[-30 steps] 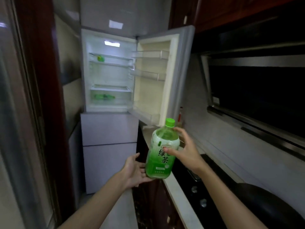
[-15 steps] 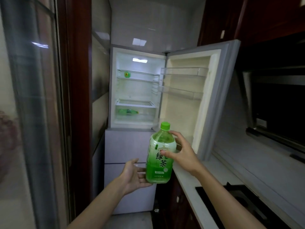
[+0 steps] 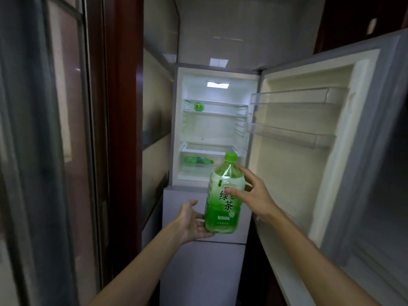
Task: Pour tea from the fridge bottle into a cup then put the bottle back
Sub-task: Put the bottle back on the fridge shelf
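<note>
The room is dim; the strongest light is the lamp (image 3: 218,85) at the top of the open fridge (image 3: 212,131), which washes the white interior in a cool glow. A pale patch of glare sits on the glossy wall tile (image 3: 218,62) just above. The glass panel (image 3: 64,107) at left carries soft, smeared reflections. Straight edges bow outward — wide-angle distortion — and the corners fall dark. The bottle (image 3: 223,202) is fairly sharp, backlit and translucent — the fridge door (image 3: 309,151) looks softer, shadowed along its outer rim

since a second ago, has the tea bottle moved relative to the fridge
Yes. The tea bottle has come toward the open fridge: its cap now overlaps the lower compartment.
</note>
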The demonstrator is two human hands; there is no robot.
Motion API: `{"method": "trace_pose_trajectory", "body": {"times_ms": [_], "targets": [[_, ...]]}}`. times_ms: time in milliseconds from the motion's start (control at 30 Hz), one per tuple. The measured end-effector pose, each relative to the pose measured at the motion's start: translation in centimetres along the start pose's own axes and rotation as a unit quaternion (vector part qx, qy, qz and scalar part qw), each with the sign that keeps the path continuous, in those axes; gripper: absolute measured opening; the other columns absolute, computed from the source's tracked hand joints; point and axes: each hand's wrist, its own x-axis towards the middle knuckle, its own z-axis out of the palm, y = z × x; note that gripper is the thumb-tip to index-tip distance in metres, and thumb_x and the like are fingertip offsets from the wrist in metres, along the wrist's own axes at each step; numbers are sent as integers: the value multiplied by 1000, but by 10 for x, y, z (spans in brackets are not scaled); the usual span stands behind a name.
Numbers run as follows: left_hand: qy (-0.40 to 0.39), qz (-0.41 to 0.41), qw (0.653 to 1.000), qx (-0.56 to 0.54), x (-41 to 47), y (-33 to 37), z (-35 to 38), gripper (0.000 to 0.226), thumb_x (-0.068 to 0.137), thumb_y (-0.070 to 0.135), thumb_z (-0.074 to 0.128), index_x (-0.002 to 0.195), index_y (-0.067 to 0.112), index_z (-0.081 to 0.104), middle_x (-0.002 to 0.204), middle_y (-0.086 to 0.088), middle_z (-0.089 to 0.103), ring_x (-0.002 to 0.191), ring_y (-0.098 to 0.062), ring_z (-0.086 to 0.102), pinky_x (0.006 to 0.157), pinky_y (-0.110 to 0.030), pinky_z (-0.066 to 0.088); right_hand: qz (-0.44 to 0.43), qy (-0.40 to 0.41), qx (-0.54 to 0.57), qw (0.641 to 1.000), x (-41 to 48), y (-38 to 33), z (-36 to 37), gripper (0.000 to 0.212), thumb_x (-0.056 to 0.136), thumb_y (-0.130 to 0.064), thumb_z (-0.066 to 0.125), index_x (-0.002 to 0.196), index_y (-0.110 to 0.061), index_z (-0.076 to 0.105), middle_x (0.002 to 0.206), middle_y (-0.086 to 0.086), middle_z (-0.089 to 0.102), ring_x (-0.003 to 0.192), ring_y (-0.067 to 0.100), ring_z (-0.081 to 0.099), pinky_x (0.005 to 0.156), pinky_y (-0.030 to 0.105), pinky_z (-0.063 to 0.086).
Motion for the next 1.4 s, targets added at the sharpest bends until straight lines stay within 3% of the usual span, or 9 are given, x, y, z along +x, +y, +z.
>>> {"method": "trace_pose_trajectory", "body": {"times_ms": [167, 267, 433, 600, 767, 967, 1133, 1233, 1400], "targets": [[-6, 4, 1000, -25, 55, 39, 4, 74, 99, 43, 30, 143, -15, 22, 122, -36, 49, 112, -47, 52, 100, -57, 38, -10, -13, 12, 1000, 60, 22, -13, 68, 69, -19, 86, 127, -38, 55, 119, -15, 65, 102, 2, 66, 76, 21, 55], [-13, 10, 999, -45, 80, 56, 6, 73, 98, 44, 31, 140, -16, 26, 128, -37, 47, 118, -48, 50, 105, -58, 35, -14, -24, 12, 1000, 92, 32, -20, 65, 66, -27, 86, 121, -45, 57, 117, -17, 66, 105, 6, 65, 79, 25, 56], [-9, 11, 998, -66, 117, 79, 5, 75, 98, 45, 31, 141, -16, 26, 127, -37, 48, 103, -47, 56, 94, -58, 41, -19, -39, 10, 999, 137, 52, -24, 66, 67, -26, 85, 126, -39, 56, 116, -16, 65, 106, 8, 63, 80, 25, 57], [-13, 9, 998, -68, 154, 100, 2, 73, 98, 44, 31, 137, -17, 29, 119, -36, 51, 106, -47, 55, 93, -57, 42, -19, -39, 2, 999, 178, 78, -23, 77, 63, -34, 85, 134, -32, 54, 120, -14, 63, 107, 11, 63, 84, 30, 57], [-28, 14, 997, -66, 203, 126, -5, 73, 98, 44, 31, 137, -18, 29, 127, -37, 50, 107, -47, 56, 76, -57, 48, -17, -30, 3, 999, 228, 109, -22, 80, 62, -34, 86, 135, -30, 53, 120, -12, 63, 108, 17, 64, 87, 37, 58], [-40, 17, 998, -53, 273, 180, -18, 74, 98, 45, 31, 140, -16, 28, 120, -35, 53, 102, -46, 58, 77, -56, 48, -26, -12, -18, 999, 308, 143, -16, 77, 62, -37, 85, 132, -32, 54, 124, -5, 62, 109, 17, 63, 88, 38, 58], [-49, 11, 997, -56, 335, 225, -28, 75, 98, 46, 31, 142, -14, 23, 125, -36, 51, 108, -47, 55, 98, -57, 40, -19, -9, -11, 1000, 375, 164, -10, 72, 66, -28, 83, 131, -34, 53, 121, 0, 63, 104, 17, 64, 82, 38, 60], [-49, 15, 997, -53, 366, 247, -33, 72, 98, 45, 31, 139, -14, 28, 126, -36, 50, 111, -47, 53, 97, -56, 40, -16, 1, 5, 1000, 408, 178, -5, 64, 73, -16, 83, 127, -36, 55, 117, 0, 65, 103, 19, 66, 79, 41, 60], [-44, 14, 998, -42, 407, 271, -41, 70, 98, 44, 31, 136, -14, 31, 126, -35, 51, 115, -46, 52, 93, -54, 44, -6, 3, 5, 1000, 452, 199, 1, 60, 74, -14, 82, 120, -42, 55, 111, -4, 66, 95, 15, 68, 75, 39, 61]]}}
